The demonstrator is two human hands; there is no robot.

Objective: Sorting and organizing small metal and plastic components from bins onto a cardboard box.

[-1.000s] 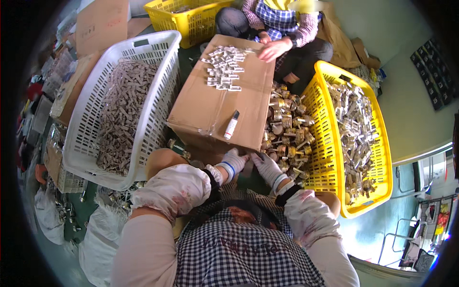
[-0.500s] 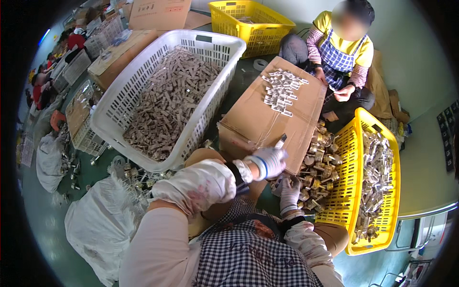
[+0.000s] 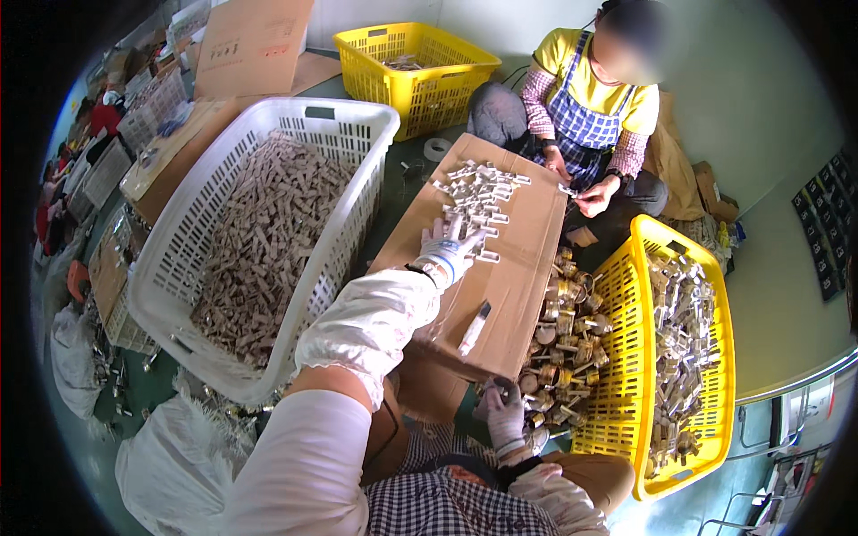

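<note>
My left hand (image 3: 444,253), in a white glove, reaches onto a brown cardboard box (image 3: 509,286), fingers spread at the edge of a cluster of small white clip-like pieces (image 3: 487,192). Whether a fingertip presses on a piece is hard to see. Nearer on the box lies a slim white tool with a dark tip (image 3: 475,329), apart from both hands. My right hand (image 3: 505,422), also gloved, is low beside the box's near edge, fingers curled round a dark, roundish part that I cannot make out. Close to it lies a heap of round metal fittings with stems (image 3: 563,344).
A white basket (image 3: 380,134) full of flat, pale pieces stands left. A yellow basket (image 3: 639,357) with metal parts stands right; another yellow basket (image 3: 416,85) is at the back. Across the box a person (image 3: 581,116) handles a small piece. White sacks (image 3: 165,464) lie at lower left.
My left hand has let go of the slim tool, which now lies on the box, and has moved forward to the white pieces. My right hand stays low by the box. The whole view has shifted.
</note>
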